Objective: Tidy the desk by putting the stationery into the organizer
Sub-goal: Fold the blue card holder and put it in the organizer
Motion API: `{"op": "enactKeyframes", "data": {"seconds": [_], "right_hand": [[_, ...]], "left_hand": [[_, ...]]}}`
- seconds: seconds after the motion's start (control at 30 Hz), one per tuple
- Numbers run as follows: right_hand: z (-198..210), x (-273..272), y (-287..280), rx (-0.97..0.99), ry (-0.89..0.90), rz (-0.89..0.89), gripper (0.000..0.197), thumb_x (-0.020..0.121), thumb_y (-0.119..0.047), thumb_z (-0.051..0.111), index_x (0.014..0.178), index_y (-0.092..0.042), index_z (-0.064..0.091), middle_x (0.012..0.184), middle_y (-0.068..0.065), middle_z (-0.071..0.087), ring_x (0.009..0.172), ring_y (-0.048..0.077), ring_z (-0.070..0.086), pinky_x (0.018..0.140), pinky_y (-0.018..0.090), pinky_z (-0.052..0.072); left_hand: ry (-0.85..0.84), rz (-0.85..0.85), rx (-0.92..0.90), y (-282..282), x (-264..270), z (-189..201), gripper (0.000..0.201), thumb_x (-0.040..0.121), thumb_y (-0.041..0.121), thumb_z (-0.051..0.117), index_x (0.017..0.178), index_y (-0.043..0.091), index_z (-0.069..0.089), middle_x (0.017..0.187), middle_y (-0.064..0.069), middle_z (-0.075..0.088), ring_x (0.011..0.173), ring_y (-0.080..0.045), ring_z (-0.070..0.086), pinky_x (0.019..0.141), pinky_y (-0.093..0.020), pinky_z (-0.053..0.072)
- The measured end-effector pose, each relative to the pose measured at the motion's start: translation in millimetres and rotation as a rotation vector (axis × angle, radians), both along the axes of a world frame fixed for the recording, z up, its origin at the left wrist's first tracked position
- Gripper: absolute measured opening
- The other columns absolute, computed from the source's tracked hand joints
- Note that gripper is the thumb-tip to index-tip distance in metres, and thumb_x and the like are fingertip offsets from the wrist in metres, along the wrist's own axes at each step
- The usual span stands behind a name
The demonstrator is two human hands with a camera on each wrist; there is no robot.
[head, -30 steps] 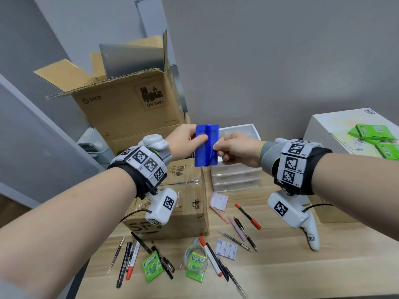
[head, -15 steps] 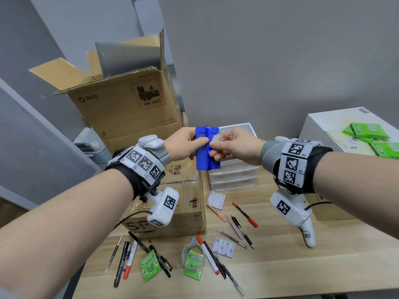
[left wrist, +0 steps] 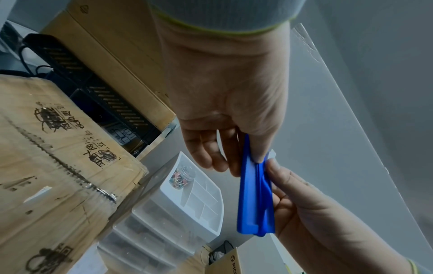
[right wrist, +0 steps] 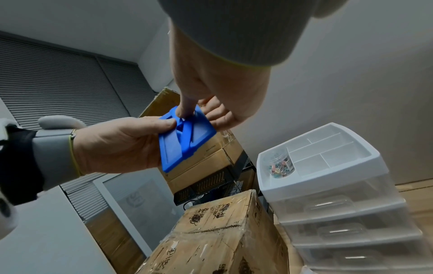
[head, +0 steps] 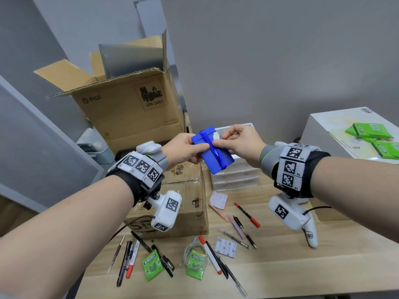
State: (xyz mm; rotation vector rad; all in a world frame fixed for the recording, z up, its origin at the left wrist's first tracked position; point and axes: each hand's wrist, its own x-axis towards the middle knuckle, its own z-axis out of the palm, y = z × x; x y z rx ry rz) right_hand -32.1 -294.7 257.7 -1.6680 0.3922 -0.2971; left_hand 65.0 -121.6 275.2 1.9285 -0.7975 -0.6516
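Observation:
A flat blue plastic holder [head: 218, 157] with a raised middle ridge hangs tilted in the air above the organizer. My left hand [head: 194, 149] pinches its left edge, thumb on top and fingers beneath. My right hand [head: 228, 140] pinches its upper right part, where a small white tab [head: 216, 136] sticks out. The left wrist view shows the holder [left wrist: 255, 204] edge-on between both hands. The white drawer organizer [head: 235, 175] stands below, its divided top tray [right wrist: 328, 148] holding a jar of clips [right wrist: 280, 165].
Pens and markers [head: 246, 213] lie scattered over the wooden desk [head: 302, 272], with green gum packs [head: 152, 266] and sticker sheets [head: 225, 247]. Cardboard boxes [head: 129, 111] stand at the left. A white box [head: 336, 134] with green packs is at the right.
The blue holder has tipped from upright to slanted and moved slightly right. My right fingers have shifted up to its top edge, where the white tab now shows.

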Motion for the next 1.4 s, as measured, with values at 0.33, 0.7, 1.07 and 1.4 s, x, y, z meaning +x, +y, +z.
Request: {"op": "enactKeyframes", "data": {"seconds": [0.33, 0.7, 1.07, 1.4], "right_hand": [[8, 3, 3, 0.061, 0.012, 0.073, 0.025, 0.074, -0.009, 0.087, 0.084, -0.012, 0.064, 0.083, 0.014, 0.071, 0.075, 0.021, 0.070, 0.067, 0.029, 0.058], [8, 0, -8, 0.070, -0.011, 0.086, 0.025, 0.074, -0.005, 0.085, 0.086, -0.012, 0.064, 0.078, 0.014, 0.073, 0.077, 0.025, 0.071, 0.075, 0.038, 0.058], [15, 7, -11, -0.111, -0.058, 0.097, 0.009, 0.081, -0.010, 0.081, 0.084, -0.004, 0.074, 0.084, 0.009, 0.075, 0.074, 0.012, 0.068, 0.074, 0.026, 0.057], [17, 8, -5, -0.123, 0.025, 0.161, 0.013, 0.091, -0.017, 0.070, 0.087, -0.006, 0.075, 0.077, 0.005, 0.071, 0.061, 0.005, 0.062, 0.057, 0.019, 0.049]], "left_hand": [[-0.436, -0.015, -0.042, -1, -4, 6, 0.029, 0.082, 0.009, 0.065, 0.107, 0.020, 0.054, 0.092, -0.003, 0.062, 0.071, -0.015, 0.057, 0.064, -0.029, 0.055], [-0.745, -0.113, 0.113, -9, -1, 14, 0.015, 0.086, 0.019, 0.074, 0.100, 0.020, 0.079, 0.104, -0.001, 0.060, 0.073, -0.002, 0.052, 0.073, -0.022, 0.041], [-0.710, -0.045, 0.069, -16, -1, 11, 0.001, 0.093, 0.021, 0.067, 0.093, 0.020, 0.067, 0.104, -0.002, 0.051, 0.078, 0.001, 0.046, 0.070, -0.009, 0.032], [-0.367, 0.107, -0.045, -17, 0, 15, 0.006, 0.092, 0.011, 0.065, 0.093, 0.006, 0.069, 0.060, 0.002, 0.059, 0.044, -0.007, 0.045, 0.044, -0.020, 0.039]]}}
